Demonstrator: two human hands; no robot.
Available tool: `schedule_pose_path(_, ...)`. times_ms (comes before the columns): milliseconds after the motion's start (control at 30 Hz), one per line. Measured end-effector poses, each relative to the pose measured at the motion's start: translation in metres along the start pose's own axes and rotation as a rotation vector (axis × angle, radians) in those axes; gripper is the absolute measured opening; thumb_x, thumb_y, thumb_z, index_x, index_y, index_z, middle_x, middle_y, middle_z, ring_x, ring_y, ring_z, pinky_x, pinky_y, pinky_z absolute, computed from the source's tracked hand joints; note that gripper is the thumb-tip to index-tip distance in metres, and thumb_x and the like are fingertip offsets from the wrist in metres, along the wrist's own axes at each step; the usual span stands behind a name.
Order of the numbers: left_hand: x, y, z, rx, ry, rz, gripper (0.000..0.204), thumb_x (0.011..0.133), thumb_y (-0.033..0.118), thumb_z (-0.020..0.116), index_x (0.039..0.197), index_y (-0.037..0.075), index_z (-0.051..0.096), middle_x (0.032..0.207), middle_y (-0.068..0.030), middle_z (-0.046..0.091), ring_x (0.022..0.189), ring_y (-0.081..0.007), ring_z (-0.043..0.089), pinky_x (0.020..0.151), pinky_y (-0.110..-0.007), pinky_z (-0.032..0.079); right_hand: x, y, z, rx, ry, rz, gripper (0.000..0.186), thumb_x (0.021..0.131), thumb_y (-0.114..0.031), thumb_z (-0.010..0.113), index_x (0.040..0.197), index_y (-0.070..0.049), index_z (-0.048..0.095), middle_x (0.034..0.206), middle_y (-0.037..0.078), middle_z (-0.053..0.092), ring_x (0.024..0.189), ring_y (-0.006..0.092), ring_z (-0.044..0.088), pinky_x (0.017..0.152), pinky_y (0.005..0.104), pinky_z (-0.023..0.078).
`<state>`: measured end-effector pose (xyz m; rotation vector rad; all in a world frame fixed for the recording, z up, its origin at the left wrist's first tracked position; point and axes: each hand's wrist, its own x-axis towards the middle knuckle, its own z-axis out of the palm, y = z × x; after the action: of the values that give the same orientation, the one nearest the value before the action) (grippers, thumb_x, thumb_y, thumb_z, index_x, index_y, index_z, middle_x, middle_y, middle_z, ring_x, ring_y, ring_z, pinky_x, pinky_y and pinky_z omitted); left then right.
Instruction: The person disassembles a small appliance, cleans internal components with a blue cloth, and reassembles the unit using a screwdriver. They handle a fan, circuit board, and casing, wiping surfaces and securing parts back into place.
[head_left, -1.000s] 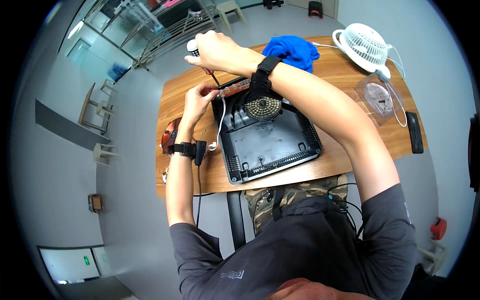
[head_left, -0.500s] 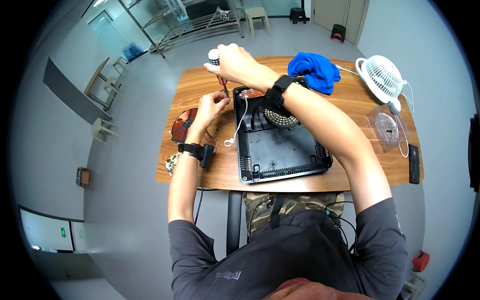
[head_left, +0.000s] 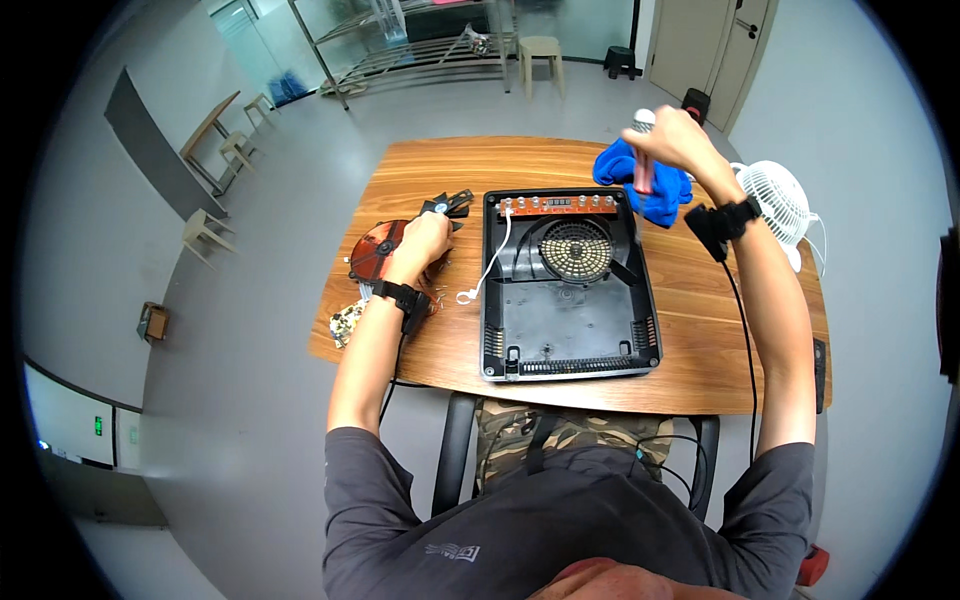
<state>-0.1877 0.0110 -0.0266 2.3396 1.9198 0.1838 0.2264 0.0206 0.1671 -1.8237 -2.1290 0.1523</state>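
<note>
A black opened appliance base (head_left: 565, 320) lies on the wooden table (head_left: 700, 330), with a round vent grille (head_left: 575, 250), an orange circuit strip (head_left: 555, 205) along its far edge and a loose white wire (head_left: 490, 270) hanging out on the left. My left hand (head_left: 422, 242) is left of the base, over a copper coil disc (head_left: 375, 252), its fingers closed on the edge of a small black fan (head_left: 450, 204). My right hand (head_left: 672, 135) is raised above a blue cloth (head_left: 640, 190) and grips a pink-handled screwdriver (head_left: 642, 160).
A white desk fan (head_left: 782, 205) stands at the table's right. Small metal parts (head_left: 346, 322) lie near the left front corner. A dark flat object (head_left: 818, 375) sits at the right edge. Stools, a metal rack and side tables stand on the grey floor beyond.
My right hand has swung with the screwdriver from the base's far left corner to above the blue cloth. My left hand has moved left off the base to the coil disc.
</note>
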Motion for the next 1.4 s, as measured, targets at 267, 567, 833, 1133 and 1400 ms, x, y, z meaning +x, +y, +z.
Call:
schedule_pose_path(267,0.008,-0.003,0.011,0.085,0.033,-0.006,0.008,0.075,0.014,0.076,0.082,0.010,0.077,0.087,-0.0189,0.073,0.084,-0.0381,0.071,0.075,-0.046,0.058,-0.028,0.116,0.076,-0.253,-0.301,0.160,0.059,0.074,-0.057,0.069,0.081,0.001,0.075,0.088,0.026,0.072,0.088,0.0385,0.071,0.082,0.0428,0.056)
schedule_pose_path(567,0.006,0.010,0.001,0.152,0.044,0.075,0.012,0.076,0.012,0.075,0.087,0.008,0.077,0.091,-0.0185,0.073,0.090,-0.0362,0.071,0.080,-0.046,0.057,-0.039,0.140,0.112,-0.190,-0.438,0.272,0.052,0.074,-0.054,0.069,0.091,-0.005,0.079,0.098,0.020,0.074,0.095,0.0335,0.071,0.085,0.0407,0.055)
schedule_pose_path(833,0.015,0.056,-0.041,-0.177,0.086,0.221,0.026,0.084,0.018,0.070,0.107,0.005,0.071,0.110,-0.0150,0.069,0.108,-0.0355,0.066,0.092,-0.046,0.054,-0.044,0.136,0.124,-0.197,-0.506,0.310,0.059,0.074,-0.057,0.071,0.100,-0.004,0.077,0.108,0.022,0.073,0.104,0.0359,0.070,0.089,0.0429,0.054)
schedule_pose_path(1133,0.037,0.089,-0.020,-0.165,0.084,0.278,0.041,0.086,0.019,0.074,0.124,0.008,0.064,0.125,-0.0128,0.060,0.118,-0.0341,0.061,0.099,-0.047,0.051,-0.060,0.145,0.142,-0.166,-0.415,0.314,0.076,0.078,-0.075,0.065,0.088,-0.001,0.078,0.097,0.026,0.073,0.098,0.0405,0.071,0.085,0.0471,0.056)
schedule_pose_path(1400,0.038,0.103,-0.014,-0.130,0.105,0.274,0.040,0.080,0.017,0.079,0.116,0.005,0.066,0.118,-0.0134,0.062,0.113,-0.0363,0.063,0.094,-0.046,0.053,-0.057,0.106,0.116,-0.267,0.005,0.104,0.061,0.087,-0.060,0.069,0.081,0.001,0.069,0.080,0.023,0.071,0.082,0.0428,0.070,0.073,0.0487,0.055)
